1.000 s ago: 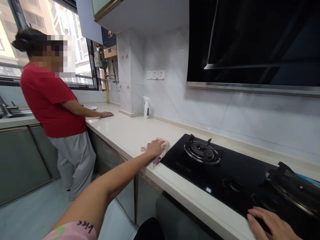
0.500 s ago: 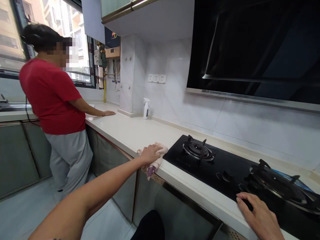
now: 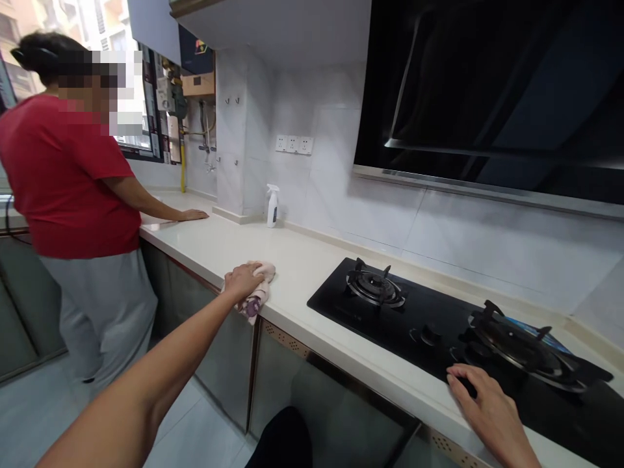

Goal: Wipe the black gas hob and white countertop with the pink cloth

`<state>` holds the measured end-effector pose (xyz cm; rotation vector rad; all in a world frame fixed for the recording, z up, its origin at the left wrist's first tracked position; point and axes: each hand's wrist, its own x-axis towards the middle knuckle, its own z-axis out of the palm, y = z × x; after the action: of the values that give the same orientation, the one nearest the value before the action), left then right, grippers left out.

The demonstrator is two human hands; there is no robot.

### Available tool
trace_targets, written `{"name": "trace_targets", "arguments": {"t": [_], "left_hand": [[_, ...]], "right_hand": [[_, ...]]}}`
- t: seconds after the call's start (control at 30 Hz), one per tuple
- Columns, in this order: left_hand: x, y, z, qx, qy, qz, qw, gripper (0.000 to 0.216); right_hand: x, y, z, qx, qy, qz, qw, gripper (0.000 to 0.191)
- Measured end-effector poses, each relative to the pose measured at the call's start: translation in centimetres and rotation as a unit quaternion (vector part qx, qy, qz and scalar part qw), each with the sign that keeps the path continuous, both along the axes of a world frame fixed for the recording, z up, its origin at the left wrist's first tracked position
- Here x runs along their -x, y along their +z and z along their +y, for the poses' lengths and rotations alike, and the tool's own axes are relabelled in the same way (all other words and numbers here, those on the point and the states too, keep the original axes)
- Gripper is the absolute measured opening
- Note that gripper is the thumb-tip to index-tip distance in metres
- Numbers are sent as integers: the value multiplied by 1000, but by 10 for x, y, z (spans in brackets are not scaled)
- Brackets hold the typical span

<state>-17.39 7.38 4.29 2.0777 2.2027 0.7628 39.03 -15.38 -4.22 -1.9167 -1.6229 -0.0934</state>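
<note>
My left hand (image 3: 244, 283) presses a pale pink cloth (image 3: 264, 272) with a purple patch against the front edge of the white countertop (image 3: 209, 247). Part of the cloth hangs over the edge, and its middle is hidden under my fingers. My right hand (image 3: 487, 404) rests at the front edge of the black gas stove (image 3: 370, 328), thumb apart from the loosely curved fingers, holding nothing. Close to its fingertips is a stove knob (image 3: 470, 354); another knob (image 3: 430, 335) lies farther left.
A white spray bottle (image 3: 272, 207) stands by the wall. At left, a person in a red shirt (image 3: 73, 188) leans one hand (image 3: 194, 214) on the counter. Two burners (image 3: 375, 288) sit on the stove beneath a black range hood (image 3: 487, 97). Cabinets (image 3: 336, 403) run below.
My left hand has slid the cloth leftward along the counter edge, away from the stove. The view has shifted a little to the right. My right hand stays at the stove's edge.
</note>
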Motion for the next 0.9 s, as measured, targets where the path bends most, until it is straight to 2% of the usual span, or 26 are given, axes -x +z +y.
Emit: {"name": "trace_targets", "arguments": {"t": [0.1, 0.2, 0.33, 0.47, 0.57, 0.63, 0.73, 0.9], "left_hand": [[-2, 0, -5, -24, 34, -9, 999, 54], [-14, -6, -22, -54, 48, -10, 997, 50], [-44, -29, -56, -109, 29, -2, 994, 44], [-94, -61, -92, -190, -43, -2, 981, 42], [-133, -70, -112, -228, -133, 2, 965, 41], [-151, -64, -120, -211, -176, 20, 961, 42], [-164, -45, -118, -152, -205, 44, 966, 44], [-170, -18, -78, -30, -206, 59, 976, 45]], "right_hand": [[2, -1, 2, -15, -1, 0, 1000, 47], [4, -4, 3, -28, 7, -1, 1000, 46], [7, -6, 3, -41, 10, 0, 999, 46], [8, -4, 3, -35, 7, 3, 999, 46], [11, -2, 2, -37, 8, -2, 999, 46], [14, 1, 0, -40, 8, -8, 999, 45], [18, 4, -2, -38, 2, -15, 999, 44], [18, 5, -2, -40, -4, -23, 999, 45]]}}
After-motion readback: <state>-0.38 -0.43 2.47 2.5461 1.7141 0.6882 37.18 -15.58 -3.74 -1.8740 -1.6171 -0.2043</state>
